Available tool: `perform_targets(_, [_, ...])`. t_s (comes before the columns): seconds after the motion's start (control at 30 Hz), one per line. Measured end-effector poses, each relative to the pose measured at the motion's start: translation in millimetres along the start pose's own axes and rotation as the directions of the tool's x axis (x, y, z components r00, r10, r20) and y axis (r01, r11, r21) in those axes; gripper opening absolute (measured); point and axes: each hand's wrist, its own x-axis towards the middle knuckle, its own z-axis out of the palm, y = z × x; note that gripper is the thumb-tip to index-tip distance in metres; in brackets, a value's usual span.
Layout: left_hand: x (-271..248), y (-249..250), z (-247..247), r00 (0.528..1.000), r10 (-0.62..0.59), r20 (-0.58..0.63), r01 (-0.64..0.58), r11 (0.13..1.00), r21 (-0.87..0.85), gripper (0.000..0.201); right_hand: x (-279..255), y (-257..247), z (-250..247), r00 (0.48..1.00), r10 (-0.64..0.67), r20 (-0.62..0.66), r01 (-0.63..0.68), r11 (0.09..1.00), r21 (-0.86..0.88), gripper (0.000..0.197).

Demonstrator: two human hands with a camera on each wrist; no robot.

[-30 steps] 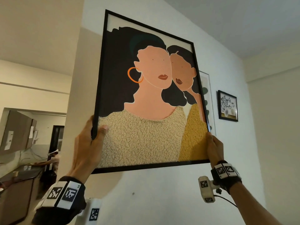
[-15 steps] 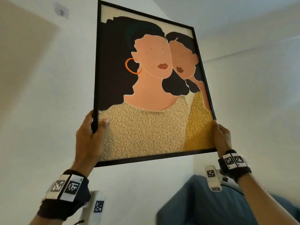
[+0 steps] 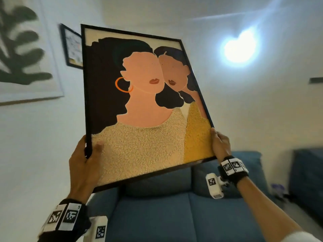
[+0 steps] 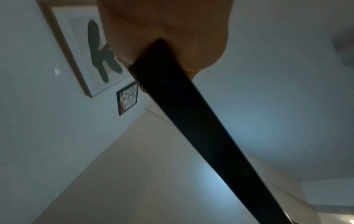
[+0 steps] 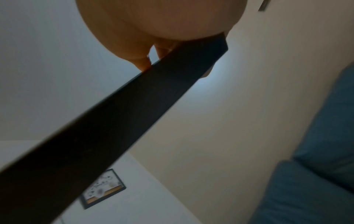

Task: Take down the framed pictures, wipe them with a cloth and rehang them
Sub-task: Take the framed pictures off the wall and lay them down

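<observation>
A large black-framed picture [image 3: 139,105] of two faces with dark hair is held up in the air, off the wall and tilted. My left hand [image 3: 87,158] grips its lower left edge, thumb on the front. My right hand [image 3: 220,144] grips the lower right corner. In the left wrist view the black frame edge [image 4: 191,118] runs out from my left hand [image 4: 168,30]. The right wrist view shows the frame edge [image 5: 114,121] under my right hand [image 5: 162,22]. No cloth is in view.
A leaf print [image 3: 26,49] in a pale frame and a small black-framed picture [image 3: 72,48] hang on the white wall at left. A blue sofa [image 3: 166,212] lies below the held picture. A bright lamp [image 3: 239,48] glares at upper right.
The picture has come away from the wall and swung right over the sofa, tilting clockwise. Both hands keep the same hold on its lower edges.
</observation>
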Motion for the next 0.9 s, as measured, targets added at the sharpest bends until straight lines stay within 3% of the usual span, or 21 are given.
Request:
perform_targets(0.2, [-39.2, -44.4, 98.0, 0.967, -0.102, 0.233, 0.127, 0.987, -0.094, 0.045, -26.9, 74.9, -102.8, 0.98, 0.082, -0.182, -0.117, 0.974, -0.192, 0.057])
perform_targets(0.33, [-89.0, -56.8, 158.0, 0.912, -0.151, 0.382, 0.232, 0.956, -0.177, 0.033, -54.1, 120.4, -173.8, 0.95, 0.113, -0.291, -0.211, 0.919, -0.332, 0.041])
perform_targets(0.43, [-130.2, -66.4, 196.2, 0.864, -0.172, 0.472, 0.283, 0.943, -0.174, 0.038, -76.5, 152.0, -223.6, 0.91, 0.154, -0.384, -0.312, 0.865, -0.393, 0.051])
perform_targets(0.77, [-272.7, -95.2, 296.9, 0.69, -0.308, 0.655, 0.423, 0.906, -0.021, 0.032, -144.9, 231.7, -348.3, 0.765, 0.302, -0.569, -0.602, 0.65, -0.464, 0.059])
perform_targets(0.9, [-322.0, -95.9, 330.7, 0.65, -0.348, 0.676, 0.454, 0.891, 0.022, 0.033, -154.0, 271.3, -388.1, 0.737, 0.349, -0.578, -0.655, 0.577, -0.487, 0.06])
